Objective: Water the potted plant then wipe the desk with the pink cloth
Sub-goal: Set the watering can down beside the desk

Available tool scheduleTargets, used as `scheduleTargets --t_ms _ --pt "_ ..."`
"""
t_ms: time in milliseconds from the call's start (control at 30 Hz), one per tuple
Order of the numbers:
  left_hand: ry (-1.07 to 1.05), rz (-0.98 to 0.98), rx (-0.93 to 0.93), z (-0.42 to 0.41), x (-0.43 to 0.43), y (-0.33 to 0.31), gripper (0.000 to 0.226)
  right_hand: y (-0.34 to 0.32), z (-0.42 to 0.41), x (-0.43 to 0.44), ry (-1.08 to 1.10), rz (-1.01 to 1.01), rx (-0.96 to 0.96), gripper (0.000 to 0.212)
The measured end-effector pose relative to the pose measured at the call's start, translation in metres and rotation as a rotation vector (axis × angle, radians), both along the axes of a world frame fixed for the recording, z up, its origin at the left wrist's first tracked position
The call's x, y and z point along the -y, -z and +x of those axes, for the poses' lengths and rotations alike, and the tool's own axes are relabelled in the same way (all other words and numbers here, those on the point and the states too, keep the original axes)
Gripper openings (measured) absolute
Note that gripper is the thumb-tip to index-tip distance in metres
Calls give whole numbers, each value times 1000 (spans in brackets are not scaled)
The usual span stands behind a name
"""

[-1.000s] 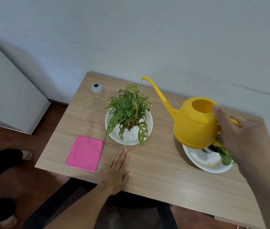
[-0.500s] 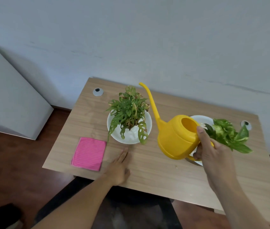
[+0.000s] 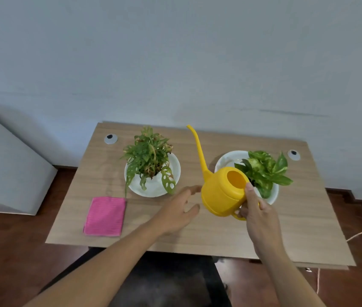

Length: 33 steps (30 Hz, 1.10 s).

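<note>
- Potted plant with holed green leaves, in a white pot on a white saucer, standing on the left half of the wooden desk, toward the back.
- Yellow watering can just right of that plant, held above the desk surface, fill hole facing up and toward the camera.
- Long thin spout rising up and back from the can body, tip between the two plants, not over either pot.
- Right hand closed around the can's handle at the near right side, thumb lying up along the body beside the fill hole.
- Left hand spread, fingers loosely apart and holding nothing, just left of the can, near its body; contact with the can or desk impossible to tell.
- Pink cloth lying flat near the front left edge of the desk, just in front of the left saucer, apart from both hands.
- Second plant with broad variegated leaves in a white dish directly behind the can, partly hidden by the can and the right hand.
- Two round cable grommets at the back corners, left and right.
- Pale wall behind the desk; dark wooden floor around it; thin light cord on the floor at right.
</note>
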<state>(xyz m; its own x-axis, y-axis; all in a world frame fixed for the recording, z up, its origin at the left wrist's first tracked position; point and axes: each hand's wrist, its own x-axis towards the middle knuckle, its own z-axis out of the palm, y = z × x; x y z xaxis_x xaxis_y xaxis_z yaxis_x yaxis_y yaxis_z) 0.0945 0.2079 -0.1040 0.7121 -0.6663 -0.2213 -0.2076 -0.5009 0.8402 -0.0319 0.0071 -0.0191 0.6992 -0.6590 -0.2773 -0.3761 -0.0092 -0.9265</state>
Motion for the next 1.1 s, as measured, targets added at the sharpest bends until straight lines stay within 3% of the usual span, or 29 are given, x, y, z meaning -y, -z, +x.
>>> scheduleTargets --t_ms 267,567,800,967,1100 --pt "37 -118 -18 -47 91 -28 103 10 -47 56 61 8 58 60" --pt "10 -101 -8 -100 220 -20 124 24 -108 150 -112 -8 2 55" --pt "46 -40 -17 -134 305 21 121 83 -158 244 -239 -60 -101 50" --pt "105 25 -26 -153 360 66 118 129 -185 302 -275 -146 -217 57" --pt "127 57 -77 -160 388 98 119 146 -197 329 -305 -180 -296 47"
